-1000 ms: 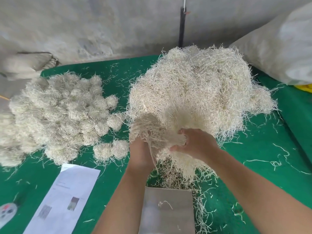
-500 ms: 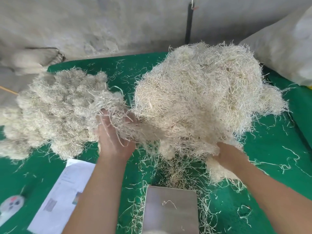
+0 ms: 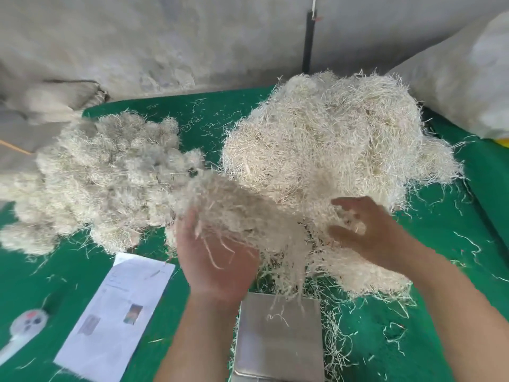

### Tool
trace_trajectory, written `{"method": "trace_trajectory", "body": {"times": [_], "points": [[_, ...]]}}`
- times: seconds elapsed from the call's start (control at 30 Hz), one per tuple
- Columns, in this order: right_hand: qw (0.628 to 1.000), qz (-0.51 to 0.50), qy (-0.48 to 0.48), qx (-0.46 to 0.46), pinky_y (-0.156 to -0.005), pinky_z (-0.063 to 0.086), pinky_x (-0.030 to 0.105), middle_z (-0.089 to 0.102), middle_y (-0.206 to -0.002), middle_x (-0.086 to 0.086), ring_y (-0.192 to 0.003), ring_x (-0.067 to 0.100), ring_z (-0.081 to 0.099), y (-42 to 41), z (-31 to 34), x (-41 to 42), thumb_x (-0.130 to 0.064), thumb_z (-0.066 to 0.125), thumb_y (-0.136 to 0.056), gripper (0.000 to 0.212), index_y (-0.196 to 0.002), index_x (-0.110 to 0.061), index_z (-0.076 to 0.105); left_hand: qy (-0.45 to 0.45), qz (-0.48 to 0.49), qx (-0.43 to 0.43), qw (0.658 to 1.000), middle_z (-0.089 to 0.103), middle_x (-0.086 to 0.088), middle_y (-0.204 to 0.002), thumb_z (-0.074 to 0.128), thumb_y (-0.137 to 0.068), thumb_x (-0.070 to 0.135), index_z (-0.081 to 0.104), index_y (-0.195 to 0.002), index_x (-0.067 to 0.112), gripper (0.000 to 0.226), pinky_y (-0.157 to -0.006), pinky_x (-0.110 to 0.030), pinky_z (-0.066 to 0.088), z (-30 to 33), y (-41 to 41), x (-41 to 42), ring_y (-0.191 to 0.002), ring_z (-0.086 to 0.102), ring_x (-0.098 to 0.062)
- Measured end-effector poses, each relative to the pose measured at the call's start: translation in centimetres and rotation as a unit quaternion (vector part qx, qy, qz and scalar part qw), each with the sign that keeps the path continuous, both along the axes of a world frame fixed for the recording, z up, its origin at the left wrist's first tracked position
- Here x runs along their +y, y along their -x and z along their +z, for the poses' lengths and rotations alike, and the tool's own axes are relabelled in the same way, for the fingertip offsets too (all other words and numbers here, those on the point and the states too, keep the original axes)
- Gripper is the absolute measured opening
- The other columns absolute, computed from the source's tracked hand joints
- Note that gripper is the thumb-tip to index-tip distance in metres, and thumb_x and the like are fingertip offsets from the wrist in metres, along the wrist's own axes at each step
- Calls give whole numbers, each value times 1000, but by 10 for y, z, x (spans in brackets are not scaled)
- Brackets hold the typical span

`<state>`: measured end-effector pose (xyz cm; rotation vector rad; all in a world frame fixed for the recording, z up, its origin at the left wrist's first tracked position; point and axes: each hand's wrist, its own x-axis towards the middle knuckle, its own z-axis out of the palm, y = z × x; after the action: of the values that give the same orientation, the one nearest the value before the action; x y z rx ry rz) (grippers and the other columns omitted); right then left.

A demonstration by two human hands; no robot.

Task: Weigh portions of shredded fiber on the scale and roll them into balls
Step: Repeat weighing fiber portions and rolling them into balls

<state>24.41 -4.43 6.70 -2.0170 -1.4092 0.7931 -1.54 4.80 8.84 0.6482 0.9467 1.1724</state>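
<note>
shredded fiber (image 3: 330,150) sits in a big loose heap on the far right of the green table (image 3: 468,271), strands scattered around it. a tuft of fiber (image 3: 242,213) is pulled out from the heap's near-left edge, stretched between both hands above the table. left hand (image 3: 217,260) palm up under the tuft, fingers buried in it, so grip unclear, looks loosely cupped. right hand (image 3: 369,230) blurred, fingers spread and relaxed against the near side of the heap. pile of rolled fiber balls (image 3: 104,177) on the left. metal scale platform (image 3: 278,337) near centre, just below the hands, a few strands on it. printed paper sheet (image 3: 118,312) near left, white handheld device (image 3: 24,326) at left edge. white sack (image 3: 468,78) far right.
</note>
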Motion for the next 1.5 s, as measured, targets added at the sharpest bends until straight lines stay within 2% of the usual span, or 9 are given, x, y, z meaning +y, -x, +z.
{"method": "trace_trajectory", "body": {"times": [0.1,0.27,0.4,0.63,0.8,0.97,1.07,1.27,1.5], "points": [[974,-24,-68,213,-92,59,26,55,-144,0,-128,15,61,68,-5,-7,-30,66,-99,37,-135,-23,58,106,-90,-198,970,78,-2,-78,80,-77,45,78,-107,24,37,-54,-26,59,-5,-26,-19,-62,73,-15],[835,-101,-87,533,-66,62,31,80,-103,1,-91,21,78,120,-1,-3,-42,68,-97,30,-123,-28,70,-64,-290,309,903,43,-15,-156,55,-99,6,46,-151,12,53,-116,-44,42,-47,-29,-64,-141,46,-36],[881,-170,-123,424,-70,65,42,80,-98,1,-89,21,78,121,-5,-9,-25,69,-95,16,-105,-36,75,-64,-269,306,911,62,-4,-136,63,-81,24,73,-113,25,33,-91,-17,52,-53,-6,-71,-110,65,-23],[944,-144,-107,278,-44,47,20,66,-59,-3,-46,11,60,167,-26,-30,-43,52,-105,37,-81,-22,71,-18,-255,117,960,70,3,-130,52,-85,85,58,-138,46,67,-99,-51,56,-54,2,-90,-123,67,-18],[868,-129,-120,464,-74,62,37,63,-117,17,-90,23,72,185,-32,-43,-40,69,-93,49,-131,-35,38,63,-31,126,990,67,-7,-88,57,-97,59,64,-94,12,48,-76,-46,61,-53,3,-83,-78,68,-32],[874,-101,-93,466,-76,57,23,48,-144,-3,-116,11,61,190,-39,-62,-62,59,-96,60,-148,-56,29,206,22,89,974,71,-13,-110,52,-96,65,62,-115,18,51,-91,-57,59,-57,18,-59,-103,73,-36],[815,-145,-104,552,-82,62,36,62,-140,1,-117,19,68,208,-46,-62,-54,57,-99,53,-149,-42,46,125,-105,125,979,66,-8,-110,50,-97,53,52,-140,22,53,-89,-44,58,-67,5,-86,-102,69,-24],[873,-224,-63,428,-86,63,49,74,-115,1,-101,21,74,190,-58,-54,-48,65,-97,38,-129,-28,64,11,-248,202,947,69,-13,-127,54,-94,64,59,-134,25,57,-94,-46,61,-99,17,-115,-117,69,-27],[907,-45,44,417,-74,65,36,71,-115,5,-92,21,77,164,-78,-60,-29,77,-93,54,-139,-25,49,124,-115,256,952,73,-9,-103,73,-93,48,53,-129,20,50,-60,-33,59,-111,42,-87,-77,75,-21]]}}
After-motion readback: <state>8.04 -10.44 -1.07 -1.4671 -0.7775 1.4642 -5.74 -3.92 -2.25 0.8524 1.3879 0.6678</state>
